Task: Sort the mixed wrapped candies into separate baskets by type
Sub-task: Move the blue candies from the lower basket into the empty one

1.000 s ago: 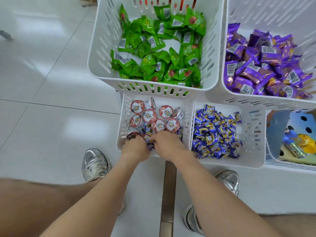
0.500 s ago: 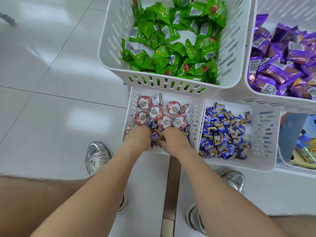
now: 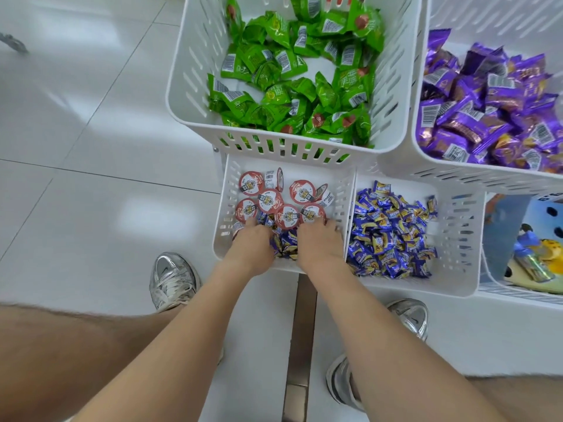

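Both hands work deeper into the small white slotted plastic basket (image 3: 226, 205) holding mixed sweets. Half a second ago they sat knuckle to knuckle at its near rim; now they are parted and reach farther in. The left hand (image 3: 251, 248) digs its fingers down among the small blue-and-gold wrapped candies (image 3: 286, 243), and whether it grips any cannot be told. The right hand (image 3: 320, 245) lies with fingers splayed over the pile, clasping nothing visible, its tips touching the round red-lidded jelly cups (image 3: 269, 200) that fill the far half. The spread suggests the blue pieces are being raked apart from the cups, with sorting here unfinished.

Just right of that basket stands a matching white basket (image 3: 457, 239) already heaped with the same blue candies (image 3: 393, 233), the likely destination. Beyond it, a larger white basket (image 3: 189, 86) holds green foil packets (image 3: 289, 80); beyond and to the right, another (image 3: 487, 175) holds purple wrapped sweets (image 3: 487, 111). The shared wall between the two small baskets must be cleared on each transfer. A silver trainer (image 3: 172, 278) rests on the white tiled floor (image 3: 91, 147) near the basket's left corner.
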A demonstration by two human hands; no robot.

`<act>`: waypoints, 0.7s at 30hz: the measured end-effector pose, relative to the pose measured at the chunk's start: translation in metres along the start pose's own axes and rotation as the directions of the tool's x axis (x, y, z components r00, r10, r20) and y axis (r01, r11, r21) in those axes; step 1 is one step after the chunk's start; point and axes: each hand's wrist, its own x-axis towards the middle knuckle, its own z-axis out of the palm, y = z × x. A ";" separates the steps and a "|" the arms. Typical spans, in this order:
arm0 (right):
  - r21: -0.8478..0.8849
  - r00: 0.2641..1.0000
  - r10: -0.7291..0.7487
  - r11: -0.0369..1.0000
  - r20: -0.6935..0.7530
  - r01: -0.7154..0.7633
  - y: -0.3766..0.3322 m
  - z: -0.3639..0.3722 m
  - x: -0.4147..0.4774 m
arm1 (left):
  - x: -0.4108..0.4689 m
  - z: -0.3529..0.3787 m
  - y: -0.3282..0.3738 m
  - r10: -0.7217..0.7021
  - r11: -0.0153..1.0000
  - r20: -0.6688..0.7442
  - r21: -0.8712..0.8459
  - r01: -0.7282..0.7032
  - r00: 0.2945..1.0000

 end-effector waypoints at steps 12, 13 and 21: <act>0.207 0.954 -0.123 0.976 0.273 0.067 -0.001 0.021 0.019 | 0.018 -0.003 0.000 0.243 0.940 0.152 0.209 -0.271 0.958; 0.233 0.959 -0.158 0.967 0.234 0.103 0.003 0.023 0.021 | 0.017 -0.006 -0.001 0.248 0.945 0.160 0.178 -0.275 0.955; 0.239 0.950 -0.259 0.947 0.172 0.215 0.011 0.025 0.019 | 0.006 -0.002 0.000 0.247 0.965 0.124 0.053 -0.255 0.961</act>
